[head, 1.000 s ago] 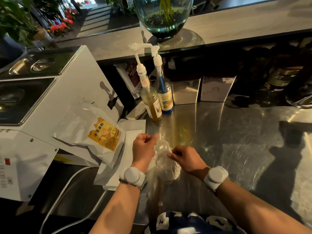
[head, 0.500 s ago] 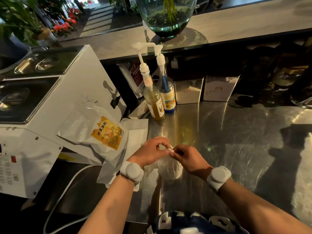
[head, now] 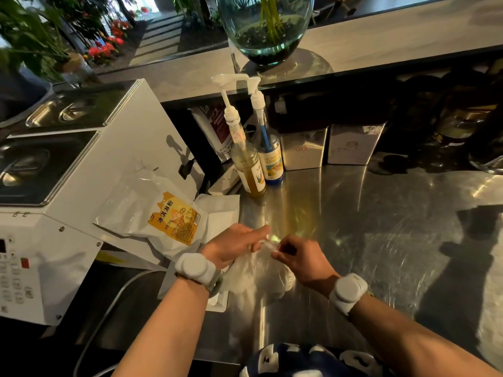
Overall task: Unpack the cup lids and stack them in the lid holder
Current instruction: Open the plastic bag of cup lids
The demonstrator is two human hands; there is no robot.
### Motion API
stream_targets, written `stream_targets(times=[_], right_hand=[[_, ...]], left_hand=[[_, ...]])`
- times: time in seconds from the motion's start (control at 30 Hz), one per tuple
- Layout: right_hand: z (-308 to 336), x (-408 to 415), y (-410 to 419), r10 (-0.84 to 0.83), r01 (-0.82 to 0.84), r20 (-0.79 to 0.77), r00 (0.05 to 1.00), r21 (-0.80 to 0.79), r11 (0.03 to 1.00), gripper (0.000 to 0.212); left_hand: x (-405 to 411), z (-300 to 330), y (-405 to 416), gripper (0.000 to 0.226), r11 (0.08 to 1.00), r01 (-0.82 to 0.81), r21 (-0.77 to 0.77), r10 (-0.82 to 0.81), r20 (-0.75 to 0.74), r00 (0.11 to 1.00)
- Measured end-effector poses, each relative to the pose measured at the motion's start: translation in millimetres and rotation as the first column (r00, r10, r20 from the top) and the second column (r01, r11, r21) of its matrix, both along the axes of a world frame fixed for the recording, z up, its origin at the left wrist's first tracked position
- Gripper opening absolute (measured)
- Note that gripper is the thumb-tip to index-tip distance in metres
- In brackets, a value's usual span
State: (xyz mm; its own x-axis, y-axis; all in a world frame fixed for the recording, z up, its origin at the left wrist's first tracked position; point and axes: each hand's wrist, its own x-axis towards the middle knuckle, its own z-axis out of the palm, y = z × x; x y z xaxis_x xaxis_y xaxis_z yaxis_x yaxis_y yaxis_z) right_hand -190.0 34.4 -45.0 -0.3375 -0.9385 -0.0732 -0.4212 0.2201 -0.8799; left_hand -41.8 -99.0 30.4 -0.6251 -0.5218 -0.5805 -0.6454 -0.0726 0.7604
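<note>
A clear plastic bag [head: 258, 278], bulging with what look like clear cup lids, stands on the steel counter [head: 353, 227] close to the front edge. Its twisted top is caught between both hands. My left hand [head: 234, 246] pinches the bag's top from the left. My right hand [head: 296, 254] pinches the same top from the right, fingertips nearly touching the left ones. The lids inside are blurred by the plastic. No lid holder shows in this view.
A white machine [head: 81, 186] fills the left, with a white powder pouch [head: 163, 210] leaning on it and flat white packets beneath. Two pump syrup bottles [head: 250, 164] stand behind the hands. Two steel canisters [head: 329, 148] sit at the back under the raised ledge with a glass vase [head: 266, 25].
Both hands came together at the bag's top; the left moved right from beside the bag to meet the right, and the top is now drawn into a tight twist.
</note>
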Motion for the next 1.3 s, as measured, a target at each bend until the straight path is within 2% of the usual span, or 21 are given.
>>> stream_targets(times=[0.07, 0.13, 0.17, 0.23, 0.27, 0.33, 0.4, 0.47, 0.5, 0.6, 0.63, 0.7, 0.73, 0.8, 0.83, 0.87, 0.93, 0.97, 1.13, 1.23, 1.3], right_hand=[[2, 2, -3, -0.011, 0.011, 0.013, 1.000, -0.023, 1.000, 0.014], [2, 4, -4, -0.002, 0.002, 0.009, 1.000, -0.041, 0.999, 0.012], [1, 4, -3, -0.001, 0.002, 0.004, 1.000, -0.045, 0.999, 0.011], [-1, 6, -1, -0.010, 0.010, 0.010, 1.000, -0.036, 0.999, 0.014], [-1, 6, 0, -0.018, 0.019, 0.019, 1.000, -0.032, 0.999, 0.016], [0, 5, 0, -0.035, 0.036, 0.022, 0.999, -0.040, 0.999, 0.017], [2, 4, 0, -0.043, 0.043, 0.014, 0.999, -0.040, 0.998, 0.016], [2, 2, 1, -0.048, 0.049, 0.007, 0.999, -0.038, 0.998, 0.015], [2, 1, 2, -0.047, 0.047, 0.002, 0.999, -0.039, 0.998, 0.015], [4, 2, 3, -0.018, 0.018, 0.015, 1.000, -0.051, 0.999, 0.013], [5, 4, 2, -0.014, 0.015, 0.028, 1.000, -0.057, 0.998, 0.012], [6, 8, -1, -0.038, 0.042, 0.055, 0.998, -0.065, 0.997, 0.010], [7, 8, -2, -0.062, 0.067, 0.066, 0.996, -0.061, 0.996, 0.010], [6, 7, -3, -0.114, 0.118, 0.094, 0.989, -0.031, 0.993, 0.010], [6, 6, -3, -0.139, 0.141, 0.119, 0.983, -0.012, 0.990, 0.011], [6, 6, -3, -0.155, 0.156, 0.148, 0.977, 0.005, 0.988, 0.012], [6, 5, -1, -0.152, 0.152, 0.209, 0.966, 0.018, 0.988, 0.012], [6, 6, -1, -0.135, 0.135, 0.237, 0.962, 0.014, 0.991, 0.012], [11, 6, 2, -0.074, 0.080, 0.299, 0.951, -0.007, 0.997, 0.016], [15, 5, 2, -0.054, 0.052, 0.416, 0.908, 0.015, 0.999, 0.024], [16, 2, 1, -0.054, 0.037, 0.472, 0.880, 0.045, 0.998, 0.024]], left_hand=[[5, 1, 0, 0.048, 0.961, -0.054, 0.273, 0.096, -0.143, 0.985], [7, -2, 3, 0.057, 0.849, -0.112, 0.516, 0.263, -0.228, 0.937], [8, -4, 4, 0.054, 0.807, -0.135, 0.575, 0.332, -0.252, 0.909], [8, -9, 6, 0.041, 0.836, -0.219, 0.503, 0.397, -0.280, 0.874], [8, -12, 7, 0.035, 0.880, -0.265, 0.393, 0.389, -0.278, 0.879], [7, -17, 8, 0.044, 0.942, -0.306, 0.139, 0.331, -0.227, 0.916], [9, -23, 9, 0.044, 0.958, -0.202, -0.205, 0.182, -0.112, 0.977], [15, -27, 5, 0.019, 0.910, -0.078, -0.407, 0.083, -0.004, 0.997], [17, -26, 2, 0.012, 0.909, -0.046, -0.415, 0.065, 0.032, 0.997], [22, -20, -4, 0.039, 0.890, -0.016, -0.456, 0.079, 0.120, 0.990], [21, -18, -4, 0.041, 0.881, -0.063, -0.470, 0.117, 0.086, 0.989], [17, -16, -2, 0.027, 0.857, -0.295, -0.423, 0.291, -0.076, 0.954], [14, -13, 2, 0.018, 0.824, -0.455, -0.338, 0.422, -0.169, 0.890], [11, -13, 11, 0.026, 0.734, -0.661, -0.153, 0.615, -0.261, 0.744], [11, -15, 17, 0.030, 0.730, -0.667, -0.153, 0.625, -0.248, 0.741], [12, -20, 24, 0.031, 0.757, -0.620, -0.208, 0.586, -0.206, 0.784], [13, -29, 36, 0.021, 0.826, -0.499, -0.264, 0.486, -0.116, 0.866], [13, -32, 41, 0.015, 0.849, -0.477, -0.227, 0.462, -0.117, 0.879], [6, -30, 49, 0.015, 0.885, -0.465, -0.033, 0.455, -0.154, 0.877], [3, -30, 51, 0.029, 0.879, -0.474, -0.042, 0.459, -0.188, 0.868], [2, -28, 53, 0.025, 0.885, -0.458, -0.079, 0.441, -0.172, 0.881]])
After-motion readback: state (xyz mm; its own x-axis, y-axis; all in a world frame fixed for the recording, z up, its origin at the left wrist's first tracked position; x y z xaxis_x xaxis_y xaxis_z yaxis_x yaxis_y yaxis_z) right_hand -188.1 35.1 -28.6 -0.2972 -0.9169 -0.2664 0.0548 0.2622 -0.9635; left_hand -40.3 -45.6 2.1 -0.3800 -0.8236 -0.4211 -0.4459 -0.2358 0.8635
